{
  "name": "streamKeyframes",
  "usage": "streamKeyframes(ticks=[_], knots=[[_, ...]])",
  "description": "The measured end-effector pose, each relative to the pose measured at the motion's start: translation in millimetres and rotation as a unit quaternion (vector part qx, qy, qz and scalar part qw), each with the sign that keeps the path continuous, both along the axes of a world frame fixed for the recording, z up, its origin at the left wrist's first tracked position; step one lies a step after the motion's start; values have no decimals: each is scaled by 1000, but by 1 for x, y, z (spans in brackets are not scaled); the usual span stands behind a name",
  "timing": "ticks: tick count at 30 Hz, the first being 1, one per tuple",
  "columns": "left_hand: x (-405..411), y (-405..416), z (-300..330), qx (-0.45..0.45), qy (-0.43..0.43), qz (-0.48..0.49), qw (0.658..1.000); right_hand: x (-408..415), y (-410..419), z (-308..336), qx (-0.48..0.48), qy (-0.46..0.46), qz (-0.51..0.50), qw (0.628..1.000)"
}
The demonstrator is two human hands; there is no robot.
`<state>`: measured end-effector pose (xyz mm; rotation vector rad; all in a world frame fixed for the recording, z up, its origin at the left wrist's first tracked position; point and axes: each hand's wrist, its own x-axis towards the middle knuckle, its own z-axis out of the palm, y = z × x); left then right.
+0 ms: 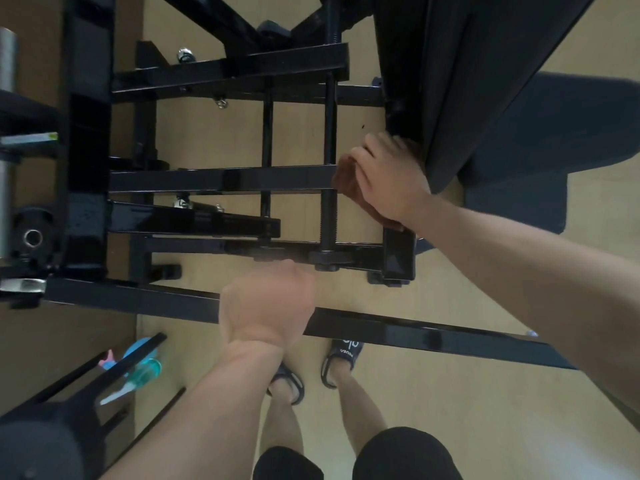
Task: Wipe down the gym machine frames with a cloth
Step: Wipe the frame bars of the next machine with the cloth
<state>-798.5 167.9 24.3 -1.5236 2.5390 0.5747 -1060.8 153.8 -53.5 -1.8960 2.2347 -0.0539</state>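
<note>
Looking straight down through a glossy black square-tube steel machine frame standing on a pale, smooth wooden floor. Left hand curled into a fist over the long black rectangular front bar, fingers tucked under and hidden, so whether anything is pinched inside cannot be told. Right hand wrapped around the end of a middle crossbar beside the dark padded vinyl bench cushion, fingers closed; what lies under the palm is hidden. No cloth visible in either hand. Threaded black vertical rod running down between the crossbars just left of the right hand. Translucent teal plastic spray bottle lying on the floor at lower left, behind a slanted black bar. Dark strapped sandals on both feet below the front bar.
</note>
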Motion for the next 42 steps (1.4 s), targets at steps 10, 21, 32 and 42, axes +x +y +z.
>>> streamKeyframes(ticks=[10, 21, 32, 42], knots=[[-2, -1, 4, -2, -15, 12, 1000, 35, 93, 3, 26, -79, 107, 991], [-2, 0, 3, -6, -24, 15, 1000, 9, 25, -9, 23, -64, 88, 994], [-4, 1, 5, -7, -36, 22, 999, 39, 91, -3, 49, -59, 170, 982], [-2, 0, 1, -28, -2, -2, 1000, -7, -2, -1, 25, -69, 69, 995]])
